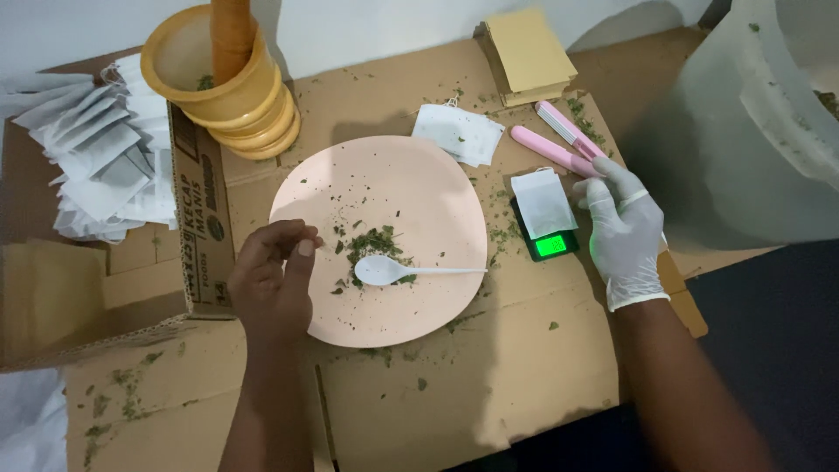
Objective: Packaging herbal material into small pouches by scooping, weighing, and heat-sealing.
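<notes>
Your bare left hand (275,280) pinches at dried green herb crumbs (374,241) on a round pink plate (411,188), where a white plastic spoon (411,271) lies. Your gloved right hand (625,232) touches a pink sealer (559,144) beside a small sachet (543,201) on a pocket scale (552,245).

flattened cardboard (489,385) carries pink plate (437,192), wooden mortar (227,87), pocket scale (549,240), scattered green leaf bits (118,389).

Yellow wooden mortar with pestle (229,83) far left; stack of tan paper envelopes (527,54) far right; white translucent plastic tub (752,122) right.
</notes>
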